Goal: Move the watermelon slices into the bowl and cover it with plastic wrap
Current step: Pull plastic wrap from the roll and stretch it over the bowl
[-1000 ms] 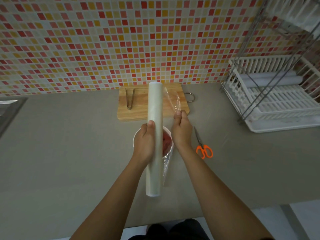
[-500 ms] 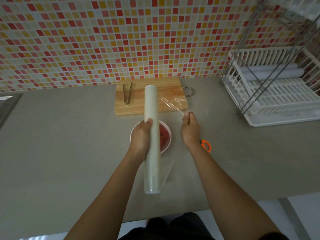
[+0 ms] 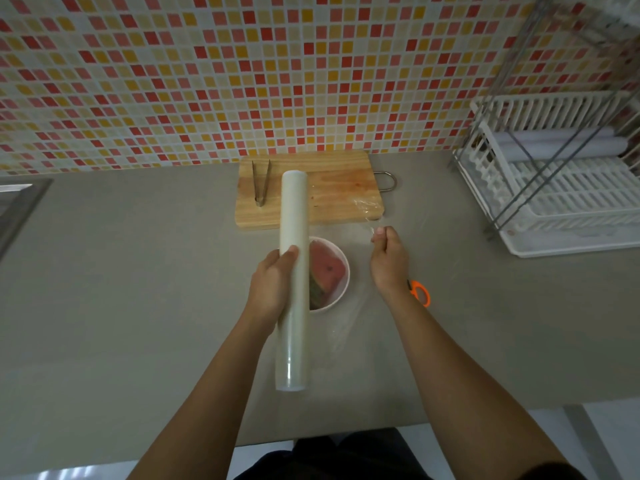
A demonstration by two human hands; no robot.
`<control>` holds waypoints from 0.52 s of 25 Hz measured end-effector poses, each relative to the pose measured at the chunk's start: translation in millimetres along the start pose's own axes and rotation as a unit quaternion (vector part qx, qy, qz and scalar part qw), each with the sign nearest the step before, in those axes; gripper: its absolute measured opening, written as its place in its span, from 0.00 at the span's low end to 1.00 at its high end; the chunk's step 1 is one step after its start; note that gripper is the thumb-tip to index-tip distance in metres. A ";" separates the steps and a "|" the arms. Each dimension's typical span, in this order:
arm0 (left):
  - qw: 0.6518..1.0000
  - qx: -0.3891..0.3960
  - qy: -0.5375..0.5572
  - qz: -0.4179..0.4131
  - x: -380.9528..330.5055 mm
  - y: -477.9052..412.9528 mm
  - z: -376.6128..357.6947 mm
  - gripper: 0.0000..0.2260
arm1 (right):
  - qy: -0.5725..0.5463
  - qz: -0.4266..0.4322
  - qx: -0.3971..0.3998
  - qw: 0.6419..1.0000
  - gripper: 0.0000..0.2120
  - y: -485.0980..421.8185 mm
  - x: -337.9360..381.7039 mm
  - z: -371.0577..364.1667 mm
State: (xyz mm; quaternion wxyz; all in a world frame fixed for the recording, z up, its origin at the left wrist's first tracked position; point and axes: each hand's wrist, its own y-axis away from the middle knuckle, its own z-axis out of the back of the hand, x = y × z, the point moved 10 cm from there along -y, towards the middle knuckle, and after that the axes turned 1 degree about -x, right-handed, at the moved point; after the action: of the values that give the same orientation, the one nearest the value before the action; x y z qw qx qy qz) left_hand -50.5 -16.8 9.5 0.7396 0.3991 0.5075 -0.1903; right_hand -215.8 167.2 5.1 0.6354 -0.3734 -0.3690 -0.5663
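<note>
A white bowl [image 3: 341,295] sits on the grey counter with watermelon slices [image 3: 327,271] inside, red flesh and green rind showing. My left hand [image 3: 273,284] grips a long white roll of plastic wrap [image 3: 293,237] held lengthwise above the bowl's left side, hiding that part. My right hand [image 3: 389,259] is right of the bowl, fingers pinched on the free edge of the clear film [image 3: 349,237]. The film stretches from the roll to that hand, over the bowl.
A wooden cutting board [image 3: 341,194] lies behind the bowl with metal tongs [image 3: 260,181] on its left end. Orange-handled scissors [image 3: 419,292] lie right of my right wrist. A white dish rack [image 3: 561,199] stands at the right. A sink edge [image 3: 20,202] shows far left.
My right hand has drawn the film edge further right, away from the roll, widening the sheet over the bowl. The roll and left hand stay roughly in place.
</note>
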 end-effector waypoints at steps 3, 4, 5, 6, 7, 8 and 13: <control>1.000 -0.011 -0.012 -0.003 0.2 1.0 1.0 0.22 | 0.003 -0.006 0.001 1.000 0.15 -0.3 -5.3 -3.6; 0.999 -0.018 -0.037 -0.021 -1.6 1.0 2.5 0.22 | 0.004 -0.007 0.000 1.000 0.15 0.0 -6.9 -5.1; 0.997 -0.026 -0.063 -0.036 -3.1 0.5 4.3 0.22 | 0.005 -0.008 0.001 1.000 0.16 0.1 -8.6 -6.6; 0.995 -0.035 -0.085 -0.047 -3.5 -0.6 6.7 0.21 | 0.004 -0.008 0.002 1.000 0.16 -0.1 -10.5 -7.6; 0.993 -0.045 -0.095 -0.054 -3.6 -1.8 9.7 0.20 | 0.003 -0.008 0.002 1.000 0.16 -0.3 -12.0 -8.0; 0.992 -0.053 -0.097 -0.058 -3.6 -3.0 12.5 0.18 | 0.003 -0.009 0.002 1.000 0.16 -0.8 -13.1 -8.7; 0.994 -0.074 -0.067 -0.038 2.0 -5.3 22.6 0.14 | 0.017 0.003 0.016 1.000 0.15 0.7 -13.0 -20.5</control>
State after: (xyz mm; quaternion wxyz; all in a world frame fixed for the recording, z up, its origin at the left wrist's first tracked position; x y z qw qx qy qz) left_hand -39.8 -37.5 9.3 0.7914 0.3105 0.4844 -0.2063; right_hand -215.3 154.7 -15.8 0.6486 -0.3549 -0.3663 -0.5650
